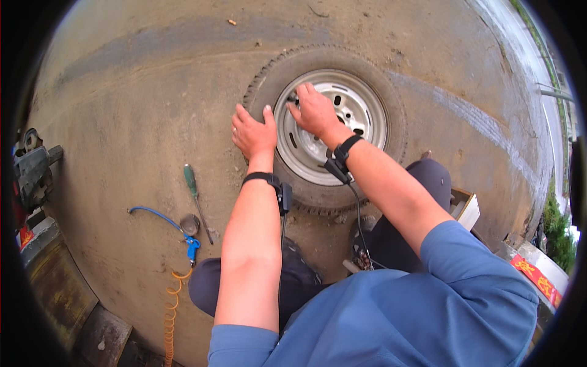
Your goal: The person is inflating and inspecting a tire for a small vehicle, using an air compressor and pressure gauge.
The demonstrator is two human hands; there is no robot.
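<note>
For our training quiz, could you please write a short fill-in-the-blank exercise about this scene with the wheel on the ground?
1. The wheel lies flat on the dirt ____.
2. The left hand rests on the black rubber ____.
3. The right hand touches the silver metal ____.
4. The screwdriver lying left of the wheel has a ____ handle.

Missing words: ground; tyre; rim; green

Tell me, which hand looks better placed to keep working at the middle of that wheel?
The right hand, probably: its fingers already rest on the pale steel rim near the hub, while the left hand only presses on the tyre beside it.
</note>
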